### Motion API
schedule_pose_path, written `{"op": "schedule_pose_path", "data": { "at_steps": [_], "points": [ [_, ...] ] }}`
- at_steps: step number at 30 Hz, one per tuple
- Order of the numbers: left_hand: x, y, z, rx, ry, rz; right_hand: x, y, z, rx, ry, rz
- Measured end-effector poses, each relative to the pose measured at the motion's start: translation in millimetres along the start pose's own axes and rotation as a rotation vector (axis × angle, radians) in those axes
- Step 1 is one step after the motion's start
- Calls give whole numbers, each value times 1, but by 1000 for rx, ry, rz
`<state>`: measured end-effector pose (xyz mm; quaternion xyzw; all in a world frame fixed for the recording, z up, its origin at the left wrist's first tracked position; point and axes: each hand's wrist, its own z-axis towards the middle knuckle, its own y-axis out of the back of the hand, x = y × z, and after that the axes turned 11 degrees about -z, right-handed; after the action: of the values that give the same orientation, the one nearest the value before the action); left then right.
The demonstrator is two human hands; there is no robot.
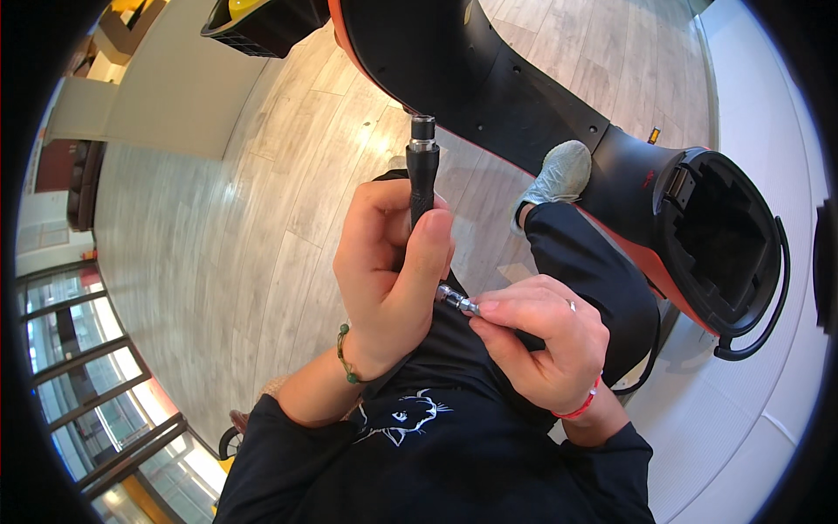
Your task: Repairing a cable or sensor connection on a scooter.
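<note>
My left hand [384, 279] is closed around a black tool handle [421, 170] held upright, with a silver ring and short black tip at its top. Just below and right of that fist, my right hand [546, 341] pinches a small silver metal piece [456, 299] between thumb and index finger. The piece's left end meets the bottom of my left hand; whether it joins the handle is hidden by my fingers.
A black and red scooter [541, 113] spans the top and right, with an open compartment [716, 236] and a basket [249, 31]. My shoe [559, 175] is beside it on the plank floor [192, 288]. Glass panes [74, 323] are at far left, a white wall [746, 105] at right.
</note>
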<state>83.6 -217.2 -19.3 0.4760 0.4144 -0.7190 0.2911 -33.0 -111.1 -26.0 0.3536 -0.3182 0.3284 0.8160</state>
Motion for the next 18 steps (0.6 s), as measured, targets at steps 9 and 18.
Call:
{"op": "schedule_pose_path", "data": {
  "at_steps": [9,18],
  "points": [
    [0,9,-5,143,-237,207,-1,0,-4,63,-76,-51],
    [-12,12,0,272,-48,62,1,6,-3,221,-102,10]
  ]
}}
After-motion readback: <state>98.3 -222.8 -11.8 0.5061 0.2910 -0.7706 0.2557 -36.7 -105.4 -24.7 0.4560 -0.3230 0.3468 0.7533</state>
